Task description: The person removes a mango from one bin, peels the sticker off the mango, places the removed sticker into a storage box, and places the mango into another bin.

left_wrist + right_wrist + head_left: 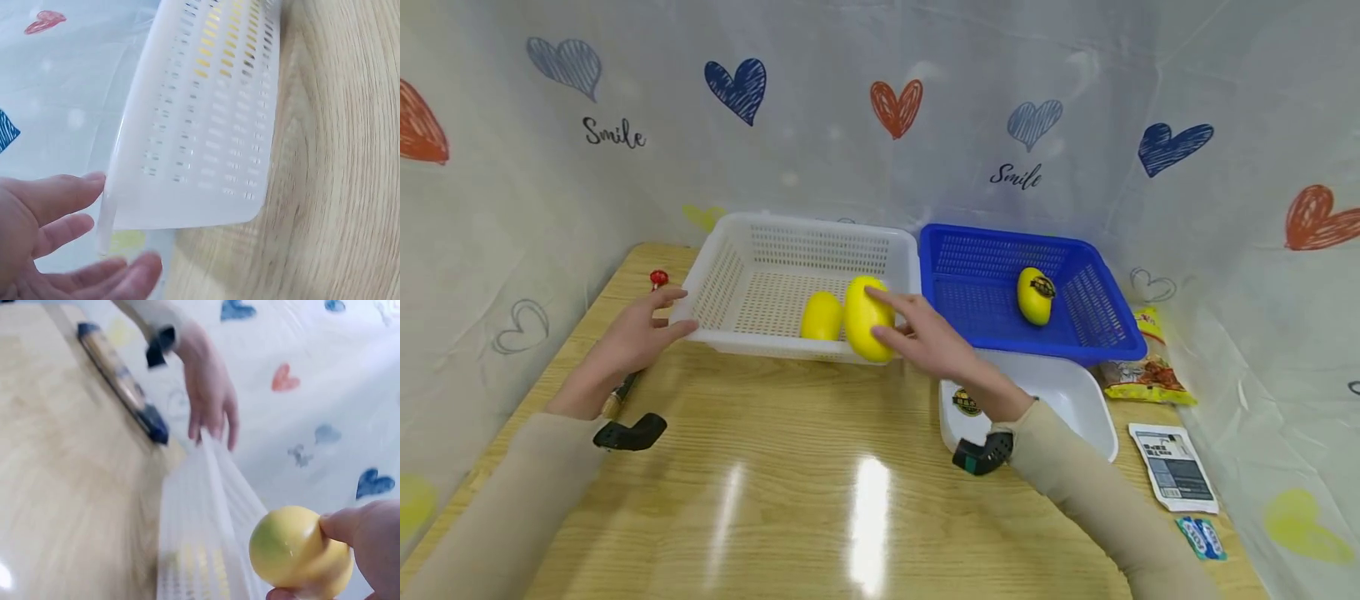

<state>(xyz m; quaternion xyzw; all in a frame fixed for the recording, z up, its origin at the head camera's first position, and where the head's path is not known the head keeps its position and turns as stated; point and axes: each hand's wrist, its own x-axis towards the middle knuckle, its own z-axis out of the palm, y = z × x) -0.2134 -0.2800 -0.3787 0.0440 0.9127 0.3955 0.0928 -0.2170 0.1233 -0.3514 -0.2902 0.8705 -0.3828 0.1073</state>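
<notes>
My right hand (928,337) holds a yellow mango (867,321) between thumb and fingers, over the near right part of a white slotted basket (805,348). In the right wrist view the mango (290,550) has a greenish patch on one side. A second mango (822,317) lies inside the white basket, beside the held one. At the basket's left end is my left hand (636,329), fingers loosely spread around the corner. In the left wrist view its thumb tip is right at the rim (112,181), the other fingers lying past the corner.
A blue basket (1000,337) at the right holds a mango (1035,297) with a black label. Before it stands a white tray (1078,396), partly hidden by my right arm. Right of these lie a snack bag (1150,367), a white packet (1172,467) and small blue sachets (1201,537).
</notes>
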